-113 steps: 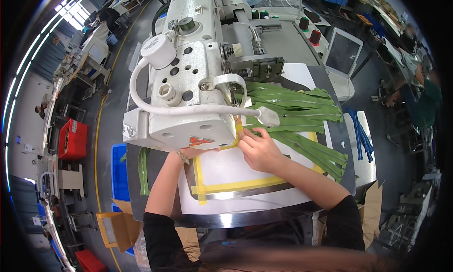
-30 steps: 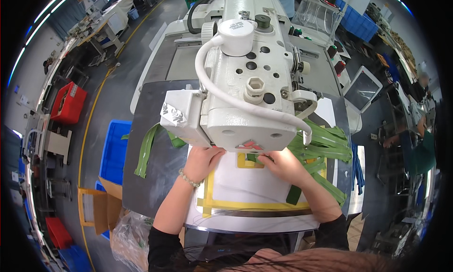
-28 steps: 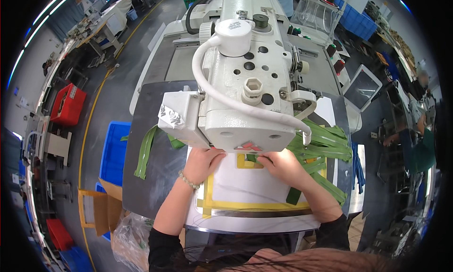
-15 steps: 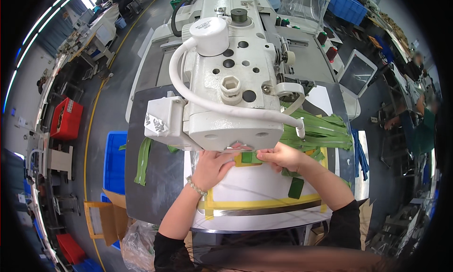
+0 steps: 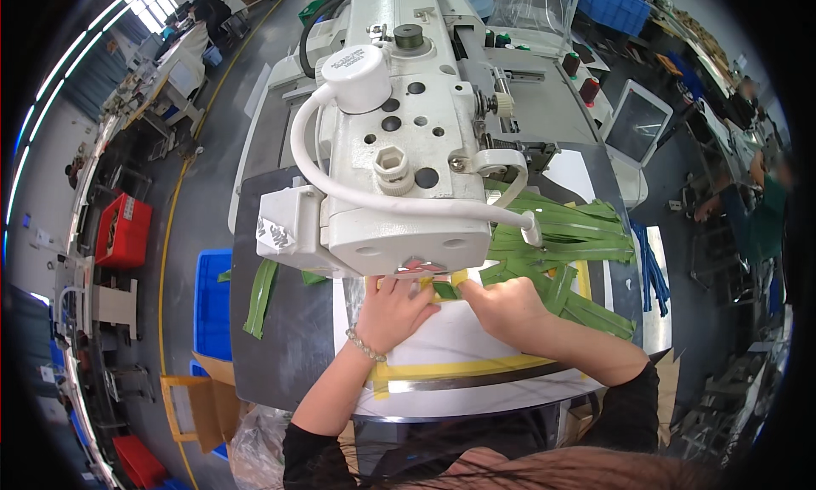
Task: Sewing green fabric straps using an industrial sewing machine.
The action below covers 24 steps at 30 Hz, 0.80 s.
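A small green fabric piece [image 5: 444, 291] lies between yellow-edged strips under the head of a white sewing machine [image 5: 408, 226]. My left hand [image 5: 393, 313] rests flat on the white sheet [image 5: 442, 341] at its left, fingers stretched out, the tips partly under the machine head. On the other side, my right hand [image 5: 508, 307] is closed, with its fingertips at the piece's right end. Its curled fingers hide whatever is in them. Right beside this hand lies a heap of green zipper-like strips [image 5: 578, 231], one strip reaching out behind the wrist.
Yellow tape [image 5: 476, 367] borders the sheet near the front edge. A green strip [image 5: 261, 299] lies on the dark tabletop at left. Beyond that stand a blue bin [image 5: 212, 303] and a cardboard box [image 5: 208, 409]. Blue strips [image 5: 650, 269] hang at the right edge.
My right hand has turned over, knuckles up, and covers more of the sheet. A dark green patch below it no longer shows. My left hand stays beside the piece. The whole view has shifted slightly.
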Tool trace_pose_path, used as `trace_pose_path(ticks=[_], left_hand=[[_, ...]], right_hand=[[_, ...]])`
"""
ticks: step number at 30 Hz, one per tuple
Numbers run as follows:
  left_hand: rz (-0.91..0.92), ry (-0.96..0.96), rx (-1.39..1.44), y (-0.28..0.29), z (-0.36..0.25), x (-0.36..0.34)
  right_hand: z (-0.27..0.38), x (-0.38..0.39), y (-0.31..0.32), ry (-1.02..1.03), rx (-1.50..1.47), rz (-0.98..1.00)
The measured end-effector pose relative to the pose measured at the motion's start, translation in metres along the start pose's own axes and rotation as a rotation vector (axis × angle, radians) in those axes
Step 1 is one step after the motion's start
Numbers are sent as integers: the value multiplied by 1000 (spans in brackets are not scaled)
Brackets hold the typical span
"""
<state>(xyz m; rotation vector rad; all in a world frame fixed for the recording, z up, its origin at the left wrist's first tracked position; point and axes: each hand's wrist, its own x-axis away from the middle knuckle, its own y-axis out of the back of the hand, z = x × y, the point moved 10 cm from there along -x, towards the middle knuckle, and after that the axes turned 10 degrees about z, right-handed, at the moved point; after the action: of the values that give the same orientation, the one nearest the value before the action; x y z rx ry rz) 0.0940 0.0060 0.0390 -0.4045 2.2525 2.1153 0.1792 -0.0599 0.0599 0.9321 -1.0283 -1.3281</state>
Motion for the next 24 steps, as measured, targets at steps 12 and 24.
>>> trace_pose_path(ticks=[12, 24], left_hand=[[-194, -5, 87, 13, 2, 1], [-217, -29, 6, 39, -7, 22]], right_hand=[[80, 20, 44, 384, 524, -565], [132, 37, 40, 506, 305, -574]])
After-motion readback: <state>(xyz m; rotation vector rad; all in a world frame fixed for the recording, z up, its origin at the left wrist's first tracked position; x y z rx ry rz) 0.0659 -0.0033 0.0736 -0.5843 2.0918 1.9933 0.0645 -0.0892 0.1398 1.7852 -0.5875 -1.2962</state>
